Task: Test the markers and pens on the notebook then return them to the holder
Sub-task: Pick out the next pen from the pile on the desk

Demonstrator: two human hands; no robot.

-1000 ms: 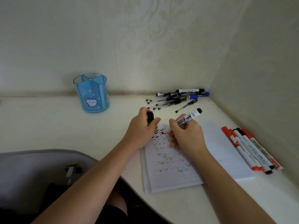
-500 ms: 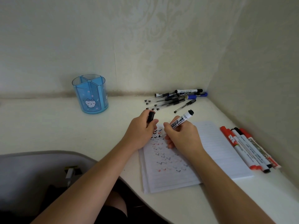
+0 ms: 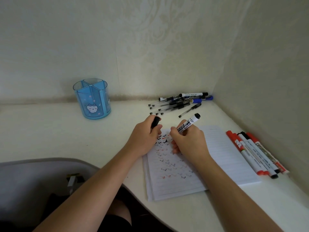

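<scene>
White marker [image 3: 188,125] clamped in the right hand's [image 3: 189,142] grip over the notebook [image 3: 230,158]; beside it, left hand [image 3: 143,138] pinches its black cap [image 3: 155,122].

We see the right hand [image 3: 189,142] gripping a whiteboard marker [image 3: 189,123] over the notebook [image 3: 222,158], the left hand [image 3: 143,138] holding its black cap [image 3: 155,122], and the blue holder [image 3: 92,98] near the desk's back edge.
</scene>
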